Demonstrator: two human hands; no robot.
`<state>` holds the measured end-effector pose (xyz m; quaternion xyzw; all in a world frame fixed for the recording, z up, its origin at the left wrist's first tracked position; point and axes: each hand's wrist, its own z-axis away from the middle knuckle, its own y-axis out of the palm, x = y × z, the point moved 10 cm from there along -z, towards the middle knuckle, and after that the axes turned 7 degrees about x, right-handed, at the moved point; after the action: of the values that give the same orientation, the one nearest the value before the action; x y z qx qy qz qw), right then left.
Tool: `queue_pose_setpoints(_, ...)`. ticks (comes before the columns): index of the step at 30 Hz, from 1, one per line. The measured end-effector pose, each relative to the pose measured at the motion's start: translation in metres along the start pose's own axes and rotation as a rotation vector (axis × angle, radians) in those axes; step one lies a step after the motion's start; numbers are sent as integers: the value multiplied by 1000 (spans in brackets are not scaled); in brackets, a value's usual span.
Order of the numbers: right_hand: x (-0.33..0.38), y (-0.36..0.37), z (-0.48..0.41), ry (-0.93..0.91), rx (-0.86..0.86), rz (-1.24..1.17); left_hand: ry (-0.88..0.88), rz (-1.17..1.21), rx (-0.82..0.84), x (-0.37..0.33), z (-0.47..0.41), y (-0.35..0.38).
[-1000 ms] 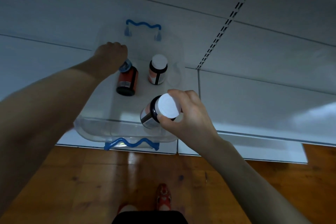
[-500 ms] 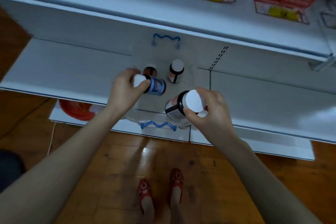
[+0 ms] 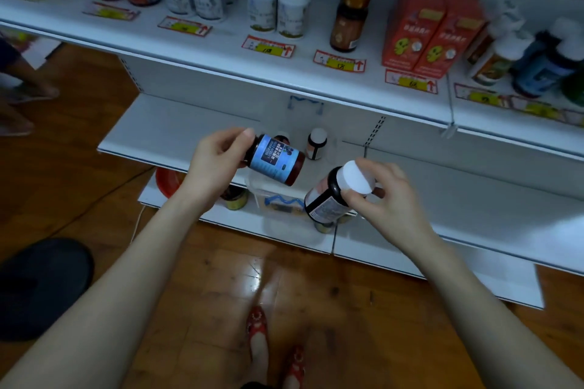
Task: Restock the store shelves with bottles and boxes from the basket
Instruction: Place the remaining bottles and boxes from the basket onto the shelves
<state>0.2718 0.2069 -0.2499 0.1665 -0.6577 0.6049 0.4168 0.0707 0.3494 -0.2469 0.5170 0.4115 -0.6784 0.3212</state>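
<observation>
Bottles fill both hands above the clear blue-handled plastic basket (image 3: pixel 268 196): the left hand (image 3: pixel 218 161) grips a dark blue-labelled bottle (image 3: pixel 275 161), the right hand (image 3: pixel 388 196) a dark white-capped bottle (image 3: pixel 331 196). Neither is shelved yet, and one small white-capped bottle (image 3: pixel 317 144) sits at the far end of the basket.
</observation>
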Motion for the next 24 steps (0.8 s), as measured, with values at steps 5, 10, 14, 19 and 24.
queue_pose_setpoints(5, 25, -38, 34, -56, -23, -89, 78, 18, -11, -43, 41, 7)
queue_pose_setpoints(10, 43, -74, 61, -91, -57, -75, 87, 65, -46, -59, 73, 11)
queue_pose_setpoints(14, 44, -96, 76, -100, -85, -136, 128, 67, -40, -74, 84, 17)
queue_pose_setpoints(19, 45, -113, 89, -119, -91, -167, 192, 53, -17, -98, 87, 29)
queue_pose_setpoints(24, 38, -126, 96, -109, -127, -152, 208, 61, 35, -112, 79, 45)
